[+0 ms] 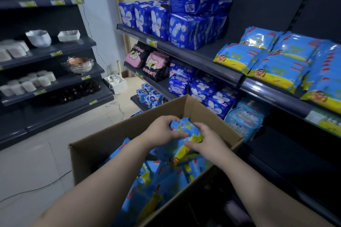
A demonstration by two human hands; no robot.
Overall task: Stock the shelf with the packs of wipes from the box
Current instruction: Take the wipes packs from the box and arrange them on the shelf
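Gathering a bundle of wipes packs [181,130] just above the open box [103,145], I am curling my left hand [162,129] round one side and my right hand [206,141] round the other, both gripping it. It is probably several packs, though I cannot count them. The shelf [208,51] at my right is already carrying stacked packs [276,61], with bare space beside them. Many loose packs [166,180] are lying in the box, so I am judging the job roughly midway.
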